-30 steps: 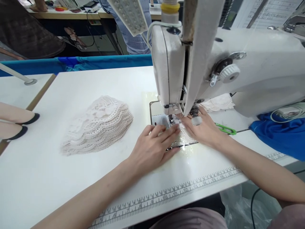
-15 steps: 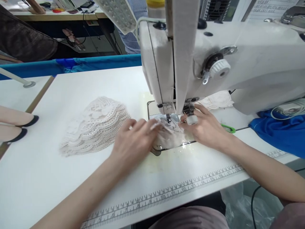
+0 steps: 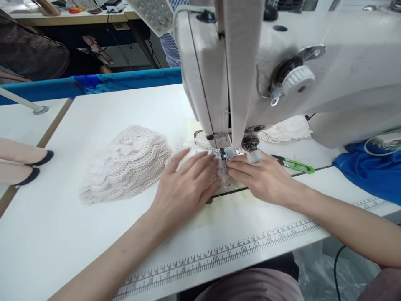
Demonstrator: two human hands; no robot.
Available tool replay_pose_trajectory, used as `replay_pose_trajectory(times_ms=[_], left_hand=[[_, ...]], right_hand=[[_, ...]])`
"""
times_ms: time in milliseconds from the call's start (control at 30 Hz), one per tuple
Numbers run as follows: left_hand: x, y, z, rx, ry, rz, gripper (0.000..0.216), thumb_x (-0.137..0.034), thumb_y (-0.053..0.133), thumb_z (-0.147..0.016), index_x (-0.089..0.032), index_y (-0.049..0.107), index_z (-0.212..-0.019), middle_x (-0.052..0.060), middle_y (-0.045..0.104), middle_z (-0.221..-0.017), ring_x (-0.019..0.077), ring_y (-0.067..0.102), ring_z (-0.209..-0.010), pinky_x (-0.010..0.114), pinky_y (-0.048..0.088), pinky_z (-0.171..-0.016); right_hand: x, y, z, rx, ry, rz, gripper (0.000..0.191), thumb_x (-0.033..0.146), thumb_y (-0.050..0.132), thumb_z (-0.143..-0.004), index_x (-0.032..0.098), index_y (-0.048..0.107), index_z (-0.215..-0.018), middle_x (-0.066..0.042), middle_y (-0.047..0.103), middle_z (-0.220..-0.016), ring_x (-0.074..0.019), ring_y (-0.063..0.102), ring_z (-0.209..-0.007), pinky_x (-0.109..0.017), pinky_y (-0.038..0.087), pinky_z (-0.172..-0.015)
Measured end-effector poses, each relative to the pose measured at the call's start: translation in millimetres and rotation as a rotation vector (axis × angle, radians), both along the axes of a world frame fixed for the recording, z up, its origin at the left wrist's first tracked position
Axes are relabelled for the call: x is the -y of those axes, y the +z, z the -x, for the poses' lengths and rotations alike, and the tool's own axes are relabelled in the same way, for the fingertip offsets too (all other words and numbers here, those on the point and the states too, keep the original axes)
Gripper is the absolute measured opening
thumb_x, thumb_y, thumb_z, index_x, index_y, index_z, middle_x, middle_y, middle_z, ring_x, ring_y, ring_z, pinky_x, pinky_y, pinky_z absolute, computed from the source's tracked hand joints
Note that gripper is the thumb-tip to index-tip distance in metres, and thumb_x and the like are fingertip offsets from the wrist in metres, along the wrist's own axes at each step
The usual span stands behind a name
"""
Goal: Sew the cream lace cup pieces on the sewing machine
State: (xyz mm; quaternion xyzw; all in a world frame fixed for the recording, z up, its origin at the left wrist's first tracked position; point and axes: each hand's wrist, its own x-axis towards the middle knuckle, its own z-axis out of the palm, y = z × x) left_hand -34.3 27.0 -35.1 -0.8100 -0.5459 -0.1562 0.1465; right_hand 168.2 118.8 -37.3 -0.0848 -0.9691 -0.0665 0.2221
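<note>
A small white lace piece (image 3: 194,146) lies under the presser foot (image 3: 223,154) of a white sewing machine (image 3: 205,79). My left hand (image 3: 184,182) rests on the lace left of the foot, its fingers outstretched and slightly spread, covering much of the piece. Just right of the foot, my right hand (image 3: 266,173) lies with straight fingers close together, tips at the lace edge. Its thumb is hidden. To the left on the white table, a fanned stack of lace pieces (image 3: 128,163) stands apart from my left hand.
Green-handled thread snips (image 3: 297,166) lie right of my right hand. Behind them is more lace fabric (image 3: 288,128). Blue cloth (image 3: 372,167) lies at the right. A ruler strip (image 3: 216,260) runs along the front edge. Two doll-like legs (image 3: 23,152) reach in from the left.
My left hand has flattened out over the lace, its fingers reaching farther forward. Lace now shows behind its fingers, left of the foot. My right hand has drawn slightly back, exposing more of the snips.
</note>
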Motion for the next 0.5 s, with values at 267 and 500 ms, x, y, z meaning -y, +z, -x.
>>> replay_pose_trajectory(times_ms=[267, 500], left_hand=[[7.1, -5.9, -10.5, -0.014, -0.099, -0.012, 0.032, -0.035, 0.056, -0.089, -0.012, 0.064, -0.110, 0.013, 0.066, -0.112, 0.0274, 0.061, -0.105, 0.042, 0.050, -0.092], [6.2, -5.8, -9.6, -0.035, -0.092, -0.020, 0.033, -0.033, 0.056, -0.090, -0.012, 0.062, -0.116, 0.012, 0.065, -0.119, 0.0252, 0.060, -0.111, 0.042, 0.049, -0.097]], right_hand=[[-3.8, -1.8, 1.0, 0.035, -0.027, 0.027, 0.034, 0.000, 0.038, -0.085, 0.015, 0.065, -0.099, -0.007, 0.072, -0.105, -0.0199, 0.061, -0.103, -0.039, 0.045, -0.095], [-3.4, -0.7, 0.0, 0.038, -0.032, 0.020, 0.035, 0.000, 0.036, -0.086, 0.016, 0.064, -0.099, -0.005, 0.072, -0.102, -0.0183, 0.062, -0.099, -0.039, 0.042, -0.099]])
